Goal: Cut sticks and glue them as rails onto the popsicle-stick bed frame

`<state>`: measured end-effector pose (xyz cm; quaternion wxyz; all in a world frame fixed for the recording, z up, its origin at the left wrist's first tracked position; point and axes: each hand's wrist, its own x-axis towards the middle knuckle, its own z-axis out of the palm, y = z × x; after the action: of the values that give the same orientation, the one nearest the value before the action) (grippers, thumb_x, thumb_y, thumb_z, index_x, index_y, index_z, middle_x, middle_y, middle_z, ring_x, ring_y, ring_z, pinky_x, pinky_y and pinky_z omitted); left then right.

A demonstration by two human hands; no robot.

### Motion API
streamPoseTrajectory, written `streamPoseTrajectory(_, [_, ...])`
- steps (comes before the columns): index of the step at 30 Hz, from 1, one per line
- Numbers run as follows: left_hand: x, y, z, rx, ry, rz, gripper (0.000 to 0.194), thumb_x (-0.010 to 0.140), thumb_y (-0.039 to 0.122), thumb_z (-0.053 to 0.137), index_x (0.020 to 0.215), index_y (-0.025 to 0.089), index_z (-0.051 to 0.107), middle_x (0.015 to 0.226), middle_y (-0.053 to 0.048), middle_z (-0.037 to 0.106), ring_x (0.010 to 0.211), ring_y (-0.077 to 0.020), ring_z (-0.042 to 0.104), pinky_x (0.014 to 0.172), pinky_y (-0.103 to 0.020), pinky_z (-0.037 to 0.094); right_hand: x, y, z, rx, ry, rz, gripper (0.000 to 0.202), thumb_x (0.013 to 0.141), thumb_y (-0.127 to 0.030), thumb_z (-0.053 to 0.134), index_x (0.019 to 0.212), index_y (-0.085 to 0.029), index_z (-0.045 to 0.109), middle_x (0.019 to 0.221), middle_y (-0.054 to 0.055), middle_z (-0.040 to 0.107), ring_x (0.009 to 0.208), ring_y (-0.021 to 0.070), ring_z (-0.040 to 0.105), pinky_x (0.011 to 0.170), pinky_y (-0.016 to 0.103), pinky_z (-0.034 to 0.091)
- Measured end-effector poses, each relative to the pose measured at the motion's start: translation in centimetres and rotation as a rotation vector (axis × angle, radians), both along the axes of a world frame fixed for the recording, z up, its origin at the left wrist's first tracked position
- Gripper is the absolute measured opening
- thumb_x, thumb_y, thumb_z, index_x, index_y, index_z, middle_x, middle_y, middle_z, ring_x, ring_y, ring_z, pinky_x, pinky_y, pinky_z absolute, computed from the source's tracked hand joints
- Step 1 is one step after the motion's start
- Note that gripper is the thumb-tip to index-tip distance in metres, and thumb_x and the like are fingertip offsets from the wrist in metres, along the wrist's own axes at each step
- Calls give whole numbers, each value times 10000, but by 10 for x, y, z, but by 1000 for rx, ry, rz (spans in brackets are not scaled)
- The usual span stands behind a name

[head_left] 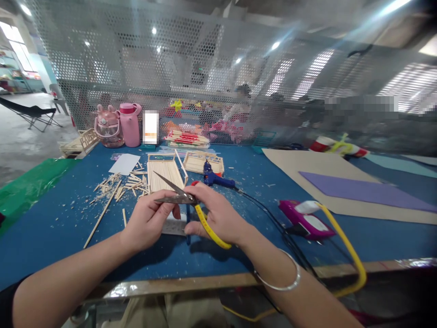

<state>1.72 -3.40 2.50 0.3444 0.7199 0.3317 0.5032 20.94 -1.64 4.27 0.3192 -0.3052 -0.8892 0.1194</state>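
Loose stick (102, 213) on blue table (51, 241), left of left hand (145, 223), whose thumb and fingers are pinched narrow beside the lower blade; cannot tell whether a small piece is between them. Scissors (186, 198) are in right hand (221, 212), fingers wrapped at the handles, blades parted in front of stick panel (162, 175). Risk, judged: closing the blades with left fingertips this near could nick skin; glue gun (218, 180) beyond could be knocked if its cord snags.

Black sleeve (7, 298) on left arm, slim silver bangle (285, 289) above right wrist, beige trousers (194, 310)
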Motion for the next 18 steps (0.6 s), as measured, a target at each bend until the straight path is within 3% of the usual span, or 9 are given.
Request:
streamPoseTrajectory(9, [0, -3, 10, -112, -38, -157, 286, 876, 239, 440, 626, 152, 546, 572, 28, 528, 500, -67, 399, 511, -199, 325, 3, 2, -1, -28, 16, 73, 715, 650, -650, 616, 1174, -181, 484, 988, 86, 554, 887, 210, 529, 795, 355, 436])
streamPoseTrajectory(18, [0, -1, 7, -195, -123, -222, 274, 876, 346, 465, 704, 155, 558, 572, 28, 532, 479, -68, 371, 493, -204, 315, -2, 0, -3, -27, 83, 84, 694, 664, -674, 576, 1130, -162, 527, 953, 84, 596, 837, 188, 550, 752, 317, 445])
